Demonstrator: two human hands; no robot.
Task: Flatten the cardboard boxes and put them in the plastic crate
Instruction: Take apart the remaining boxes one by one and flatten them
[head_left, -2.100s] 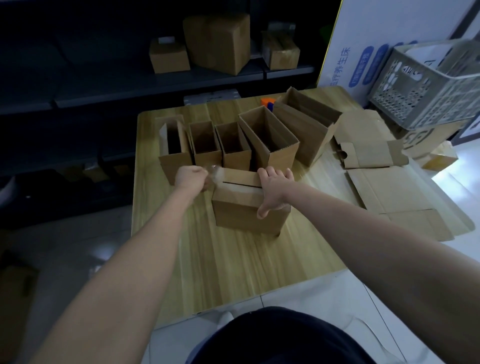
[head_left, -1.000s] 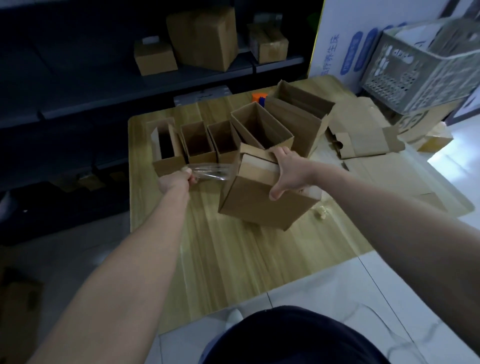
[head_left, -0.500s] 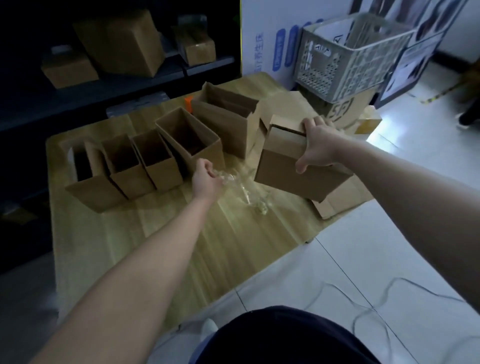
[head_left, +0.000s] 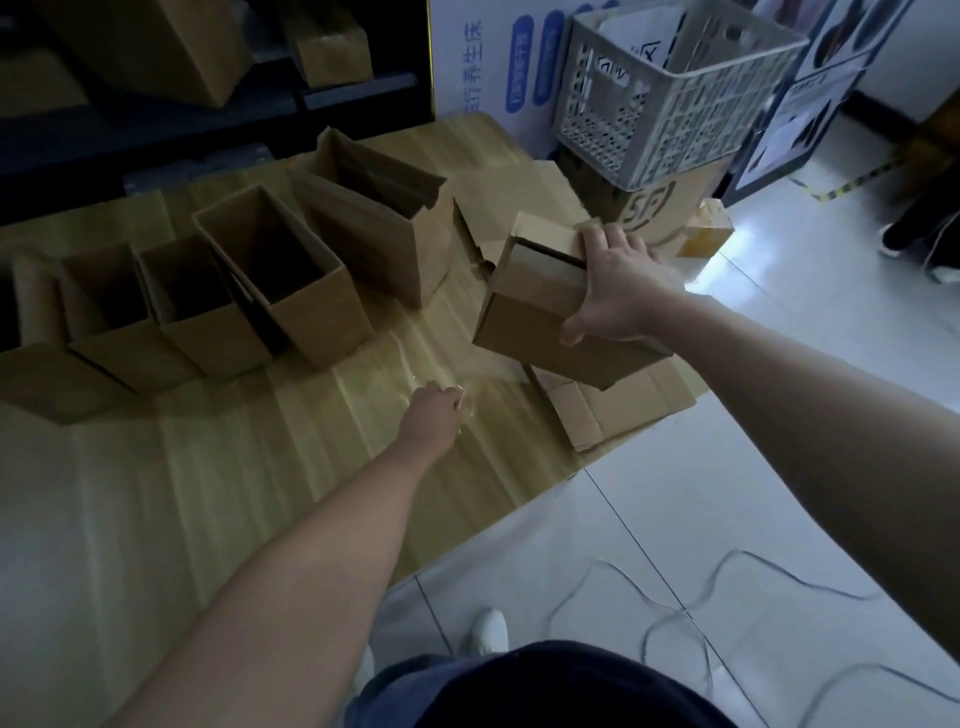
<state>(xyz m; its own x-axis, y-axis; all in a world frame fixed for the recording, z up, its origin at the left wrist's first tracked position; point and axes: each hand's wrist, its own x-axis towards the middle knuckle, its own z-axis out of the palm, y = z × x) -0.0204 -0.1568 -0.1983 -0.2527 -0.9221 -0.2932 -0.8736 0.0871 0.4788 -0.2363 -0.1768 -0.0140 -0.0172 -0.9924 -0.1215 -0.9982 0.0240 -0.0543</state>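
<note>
Brown cardboard box (head_left: 540, 312), top flap partly up, is held tilted in the air over the table's right edge, just above flattened brown cardboard sheets (head_left: 628, 405). Right hand (head_left: 618, 291) grips it from the right: fingers (head_left: 605, 241) close together & hooked over the far top flap, thumb on the near side face, box btwn them. Left hand (head_left: 434, 415) is near-left of the box, apart from it, low over the light wooden table (head_left: 260, 467), fingers curled in a fist round a clear tape strip (head_left: 465, 402), v. faint. Left: row of open-topped brown cardboard boxes (head_left: 280, 280) standing on the table. Far right: white perforated plastic crate (head_left: 670, 93) on a printed cardboard carton (head_left: 660, 208).
</note>
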